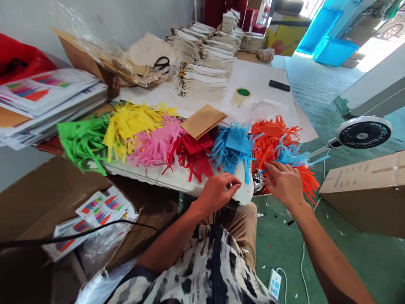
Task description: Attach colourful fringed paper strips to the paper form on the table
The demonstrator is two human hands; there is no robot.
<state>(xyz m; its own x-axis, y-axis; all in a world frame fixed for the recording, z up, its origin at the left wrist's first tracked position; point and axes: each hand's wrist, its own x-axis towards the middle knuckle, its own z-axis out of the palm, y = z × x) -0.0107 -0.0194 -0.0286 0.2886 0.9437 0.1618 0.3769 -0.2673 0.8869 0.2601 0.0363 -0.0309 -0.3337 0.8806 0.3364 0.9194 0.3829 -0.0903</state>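
My left hand (218,190) hovers at the near edge of the white board (177,179), fingers curled in a pinch close to the blue fringed paper pile (232,147); I cannot make out anything in it. My right hand (284,181) reaches over the orange fringed paper pile (272,137), fingers bent and touching blue and orange strips. Along the board lie green (84,141), yellow (133,122), pink (156,143) and red (194,154) fringed paper piles. A brown envelope (202,120) rests on top of the pink and red ones.
Stacks of paper bags (202,59), a tape roll (241,95), scissors (162,63) and a black remote (279,85) lie on the far table. Printed sheets (47,99) are stacked at left. A small fan (363,133) and cardboard box (367,190) stand at right.
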